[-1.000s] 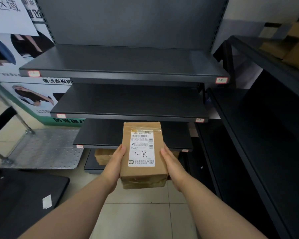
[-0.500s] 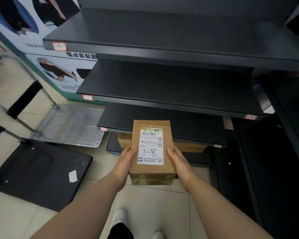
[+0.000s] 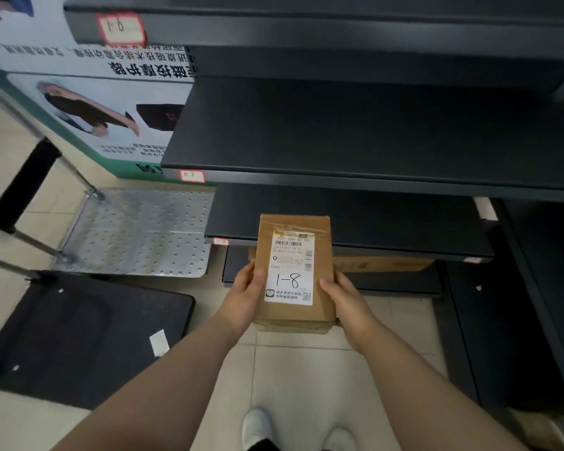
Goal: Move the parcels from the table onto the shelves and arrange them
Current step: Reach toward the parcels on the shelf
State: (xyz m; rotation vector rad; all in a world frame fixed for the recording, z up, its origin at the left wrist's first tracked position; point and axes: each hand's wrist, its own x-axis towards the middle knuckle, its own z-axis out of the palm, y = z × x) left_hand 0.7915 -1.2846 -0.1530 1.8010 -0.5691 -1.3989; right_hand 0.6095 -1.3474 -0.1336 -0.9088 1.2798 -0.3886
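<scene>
A brown cardboard parcel [image 3: 294,275] with a white label marked "1-8" is held flat in front of me. My left hand [image 3: 246,292] grips its left side and my right hand [image 3: 342,296] grips its right side. The parcel hovers in front of the low dark shelf [image 3: 388,222], above the floor. A wider shelf [image 3: 355,131] sits above that one, and a top shelf edge carries a tag reading "1-6" [image 3: 119,27]. Another brown parcel [image 3: 381,263] lies on the bottom shelf, partly hidden behind the held one.
A perforated metal trolley platform [image 3: 137,232] lies on the floor at left, beside a black flat platform [image 3: 79,336]. A printed poster board [image 3: 88,102] stands behind the shelving. More dark shelving [image 3: 534,288] runs along the right. My white shoes [image 3: 258,428] show on the tiled floor.
The view has tilted downward and moved closer to the shelves. The parcel stays in both hands, now lower relative to the shelves, in front of the low shelf.
</scene>
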